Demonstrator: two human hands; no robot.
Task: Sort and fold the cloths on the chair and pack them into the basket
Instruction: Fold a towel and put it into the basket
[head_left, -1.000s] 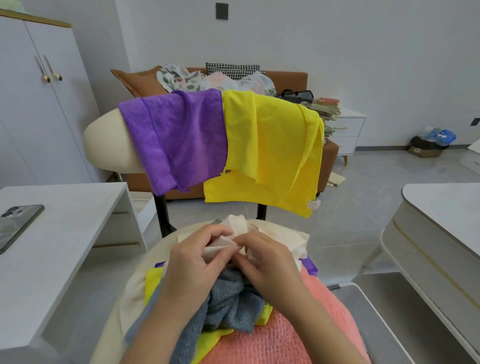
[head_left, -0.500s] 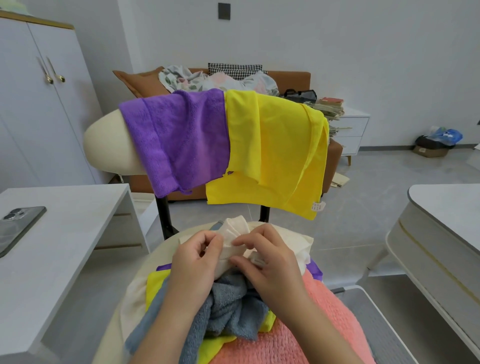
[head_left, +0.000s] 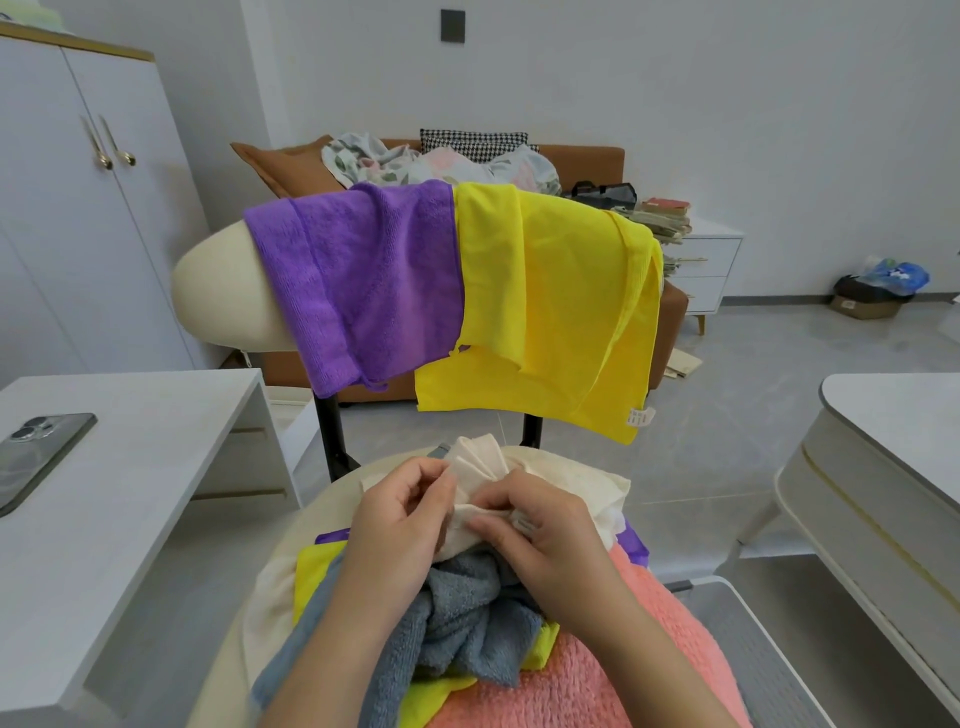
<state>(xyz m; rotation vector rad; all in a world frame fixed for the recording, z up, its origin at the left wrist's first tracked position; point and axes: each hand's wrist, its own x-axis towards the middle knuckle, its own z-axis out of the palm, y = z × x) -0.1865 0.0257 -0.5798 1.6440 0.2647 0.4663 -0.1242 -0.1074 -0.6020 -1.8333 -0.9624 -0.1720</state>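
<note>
We see the cream cloth (head_left: 569, 480) bunched on top of the pile on the chair seat (head_left: 332, 499), and both hands are on its near edge. The left hand (head_left: 400, 525) has its fingers curled, thumb and forefinger pinching a pleated ridge of the cloth that stands up just past the fingertips. The right hand (head_left: 545, 540) is also curled, its fingertips nipping a fold right beside the left thumb, so the hands nearly touch. A small white tag sits at the right hand's knuckles. The rest of the cream cloth spreads behind and to the right of the right hand.

Both forearms come up from the bottom edge, wrists low over the pile, backs of the hands toward us.

Under the hands lies a crumpled grey towel (head_left: 462, 618), with a yellow-green cloth (head_left: 311, 571) below it and a pink fluffy cloth (head_left: 597, 675) under the right forearm. A purple cloth (head_left: 363, 280) and a yellow cloth (head_left: 545, 312) hang side by side over the chair back (head_left: 218, 291), touching. A phone (head_left: 36, 452) lies on the white table (head_left: 145, 467) at left.
</note>
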